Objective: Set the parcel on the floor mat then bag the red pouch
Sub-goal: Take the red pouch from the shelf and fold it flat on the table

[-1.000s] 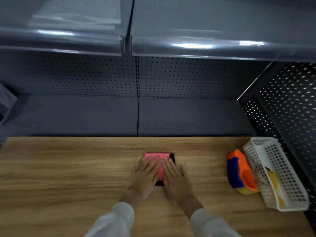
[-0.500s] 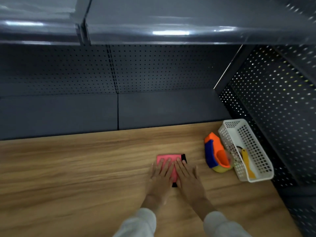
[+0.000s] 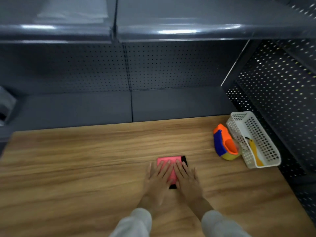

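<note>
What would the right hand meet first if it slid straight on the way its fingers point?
The right hand lies flat on the pouch, pointing away and slightly left. Beyond the pouch's far edge the table looks bare, so it would probably first meet the grey back panel.

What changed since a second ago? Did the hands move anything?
Nothing really moved; only the camera view swung. The left hand and right hand still press flat on the red pouch, and the tape dispenser and white basket sit where they were.
</note>
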Demonstrator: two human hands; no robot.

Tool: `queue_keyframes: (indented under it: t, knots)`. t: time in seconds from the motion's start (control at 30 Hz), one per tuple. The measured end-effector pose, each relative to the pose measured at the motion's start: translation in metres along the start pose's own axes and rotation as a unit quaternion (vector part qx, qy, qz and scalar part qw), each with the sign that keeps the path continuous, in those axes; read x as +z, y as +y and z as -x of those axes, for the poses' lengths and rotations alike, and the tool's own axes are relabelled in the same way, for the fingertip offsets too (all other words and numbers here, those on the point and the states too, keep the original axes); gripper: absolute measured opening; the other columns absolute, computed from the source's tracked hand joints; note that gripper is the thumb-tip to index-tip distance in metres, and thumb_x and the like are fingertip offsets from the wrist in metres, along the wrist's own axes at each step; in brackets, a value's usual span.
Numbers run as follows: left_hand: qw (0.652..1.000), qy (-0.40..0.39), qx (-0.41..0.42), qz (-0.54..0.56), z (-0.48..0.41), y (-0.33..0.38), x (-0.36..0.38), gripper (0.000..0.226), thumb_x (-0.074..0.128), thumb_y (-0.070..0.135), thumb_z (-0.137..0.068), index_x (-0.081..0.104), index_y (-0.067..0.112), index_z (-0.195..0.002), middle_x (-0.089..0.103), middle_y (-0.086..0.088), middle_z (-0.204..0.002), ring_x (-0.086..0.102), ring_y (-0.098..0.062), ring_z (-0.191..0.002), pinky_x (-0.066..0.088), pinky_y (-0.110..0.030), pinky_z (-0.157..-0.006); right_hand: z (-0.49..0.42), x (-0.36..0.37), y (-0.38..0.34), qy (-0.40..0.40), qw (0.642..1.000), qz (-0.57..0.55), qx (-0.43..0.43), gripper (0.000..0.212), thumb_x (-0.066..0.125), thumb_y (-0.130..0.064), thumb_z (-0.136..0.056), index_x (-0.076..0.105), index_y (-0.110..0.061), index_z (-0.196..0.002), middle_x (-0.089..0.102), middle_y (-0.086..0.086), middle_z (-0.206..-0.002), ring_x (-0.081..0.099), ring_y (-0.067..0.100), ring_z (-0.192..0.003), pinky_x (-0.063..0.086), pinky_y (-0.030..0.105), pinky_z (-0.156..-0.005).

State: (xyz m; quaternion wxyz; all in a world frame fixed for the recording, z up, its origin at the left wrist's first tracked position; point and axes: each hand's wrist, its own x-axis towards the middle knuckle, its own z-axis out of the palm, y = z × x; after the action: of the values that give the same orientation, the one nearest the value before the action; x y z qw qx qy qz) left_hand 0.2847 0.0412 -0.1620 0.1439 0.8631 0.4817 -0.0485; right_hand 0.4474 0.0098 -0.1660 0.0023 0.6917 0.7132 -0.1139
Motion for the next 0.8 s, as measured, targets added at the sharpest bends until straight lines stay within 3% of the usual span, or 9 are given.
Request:
queue_keyframes:
  t: [0.07, 0.2, 0.33, 0.53, 0.6, 0.8]
  knots:
    - [1.0, 0.0, -0.019, 0.001, 0.013, -0.02, -0.004, 0.058, 0.033, 0.043, -0.097, 0.033, 0.027, -0.152, 0.031, 0.007, -0.159, 0.021, -0.02, -0.148, 0.023, -0.056, -0.11, -0.005, 0.002, -0.026, 0.005, 1.0, -0.012, -0.012, 0.072, 0.063, -0.031, -0.074, 0.041, -0.018, -0.141, 0.059, 0.001, -0.143, 0.058, 0.024, -0.129, 0.03, 0.054, -0.109]
    - [0.999, -0.002, -0.041, 0.004, 0.036, -0.058, -0.006, 0.056, 0.032, 0.043, -0.096, 0.04, 0.026, -0.149, 0.036, 0.006, -0.157, 0.028, -0.018, -0.146, 0.025, -0.056, -0.108, -0.015, 0.006, -0.072, -0.009, 0.999, -0.036, -0.017, 0.06, 0.039, -0.028, -0.077, 0.06, -0.017, -0.133, 0.065, 0.001, -0.135, 0.051, 0.024, -0.13, 0.005, 0.051, -0.116]
    - [0.998, 0.002, -0.066, 0.013, 0.068, -0.097, -0.006, 0.056, 0.033, 0.043, -0.095, 0.042, 0.027, -0.148, 0.041, 0.007, -0.155, 0.032, -0.016, -0.143, 0.024, -0.056, -0.108, -0.02, 0.012, -0.122, -0.036, 0.998, -0.037, -0.031, 0.06, 0.037, -0.026, -0.073, 0.074, -0.012, -0.119, 0.07, 0.004, -0.128, 0.063, 0.025, -0.121, 0.007, 0.05, -0.113]
    - [0.996, 0.022, -0.091, 0.01, 0.118, -0.133, -0.006, 0.058, 0.038, 0.042, -0.091, 0.038, 0.026, -0.147, 0.039, 0.005, -0.155, 0.028, -0.017, -0.143, 0.009, -0.054, -0.113, -0.012, 0.03, -0.18, -0.028, 0.998, -0.03, -0.053, 0.057, 0.046, -0.025, -0.074, 0.071, -0.011, -0.123, 0.067, 0.006, -0.132, 0.039, 0.023, -0.13, 0.011, 0.056, -0.113]
    - [0.994, 0.026, -0.102, 0.006, 0.135, -0.142, -0.003, 0.058, 0.037, 0.043, -0.092, 0.038, 0.026, -0.148, 0.04, 0.005, -0.155, 0.028, -0.016, -0.143, 0.012, -0.054, -0.112, -0.004, 0.033, -0.196, -0.033, 0.997, -0.033, -0.061, 0.058, 0.05, -0.025, -0.073, 0.069, -0.01, -0.126, 0.065, 0.006, -0.135, 0.038, 0.023, -0.132, 0.013, 0.056, -0.111]
    - [0.991, 0.026, -0.133, 0.014, 0.174, -0.136, 0.008, 0.057, 0.032, 0.04, -0.095, 0.04, 0.025, -0.149, 0.036, 0.004, -0.157, 0.029, -0.018, -0.145, 0.025, -0.058, -0.108, 0.032, 0.034, -0.218, -0.061, 0.995, -0.024, -0.075, 0.058, 0.038, -0.03, -0.082, 0.065, -0.013, -0.131, 0.062, 0.005, -0.139, 0.036, 0.021, -0.135, 0.006, 0.052, -0.115]
